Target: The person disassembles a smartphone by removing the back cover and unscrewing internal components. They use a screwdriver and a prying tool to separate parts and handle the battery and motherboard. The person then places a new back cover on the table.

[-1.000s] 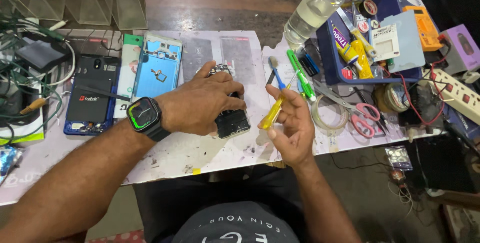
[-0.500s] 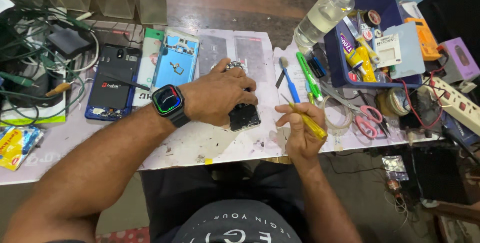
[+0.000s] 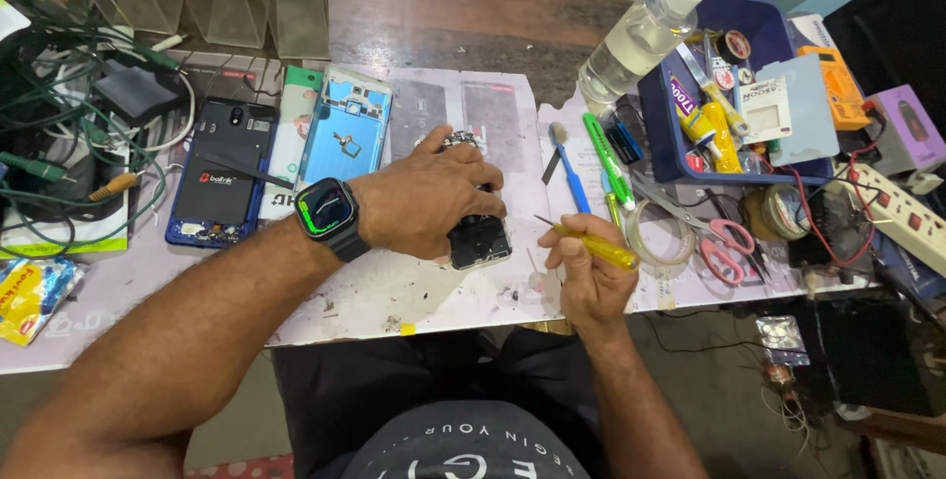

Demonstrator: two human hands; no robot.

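My left hand (image 3: pixel 429 198) lies palm down over a dark opened phone (image 3: pixel 478 240) on the white work mat (image 3: pixel 394 292), pinning it; only the phone's lower end shows under the fingers. A smartwatch (image 3: pixel 325 213) sits on that wrist. My right hand (image 3: pixel 589 277) grips a yellow-handled screwdriver (image 3: pixel 596 245), its thin tip pointing left toward the phone, a short way off it.
A blue opened phone (image 3: pixel 219 171) and a light blue back cover (image 3: pixel 347 124) lie left. To the right lie a blue brush (image 3: pixel 567 169), a green pen (image 3: pixel 606 159), a tape roll (image 3: pixel 662 235), scissors (image 3: pixel 724 242), a spray bottle (image 3: pixel 641 35) and a blue tray (image 3: pixel 662 134). Cables (image 3: pixel 69 114) crowd the far left.
My right hand has turned the screwdriver from upright to lying flat and brought its tip down toward the phone. My left hand stays on the phone.
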